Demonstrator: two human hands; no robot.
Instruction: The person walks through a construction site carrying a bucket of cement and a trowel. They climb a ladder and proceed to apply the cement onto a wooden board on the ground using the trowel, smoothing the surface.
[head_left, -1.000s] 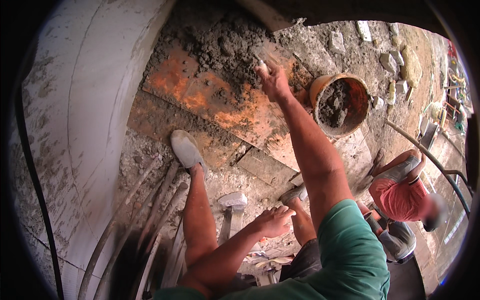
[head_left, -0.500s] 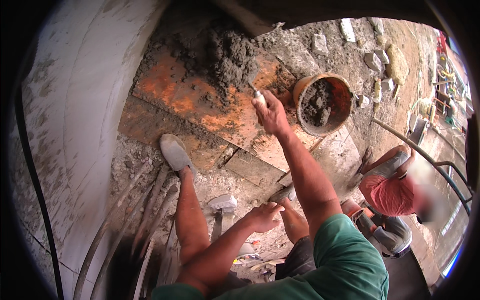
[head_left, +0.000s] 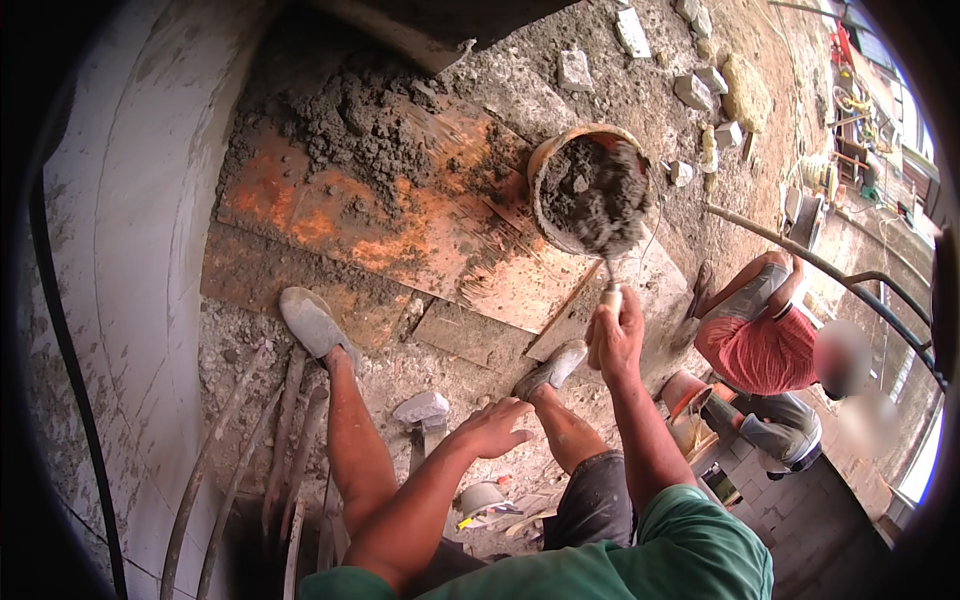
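My right hand [head_left: 616, 340] is wrapped round the pale handle of a trowel [head_left: 610, 297]. Its blade reaches over an orange-brown bucket [head_left: 541, 185] and is covered by a blurred heap of wet grey mortar [head_left: 615, 205]. More mortar fills the bucket; whether the trowel's load touches it I cannot tell. Left of the bucket, a loose pile of mortar [head_left: 365, 130] lies on an orange-stained wooden board [head_left: 400, 240]. My left hand [head_left: 490, 428] is empty, fingers stretched out, close by my right knee.
A pale wall [head_left: 150, 250] rises at the left, with bent pipes [head_left: 215, 465] near its foot. Stone blocks [head_left: 692, 92] lie beyond the bucket. At the right, a person in a red shirt [head_left: 765, 345] crouches beside another bucket [head_left: 685, 393] and a curved metal rail [head_left: 800, 255].
My right hand has brought the trowel with its mortar from the pile on the board rightward and nearer, over the bucket. The left hand's fingers have straightened. The whole view has shifted slightly.
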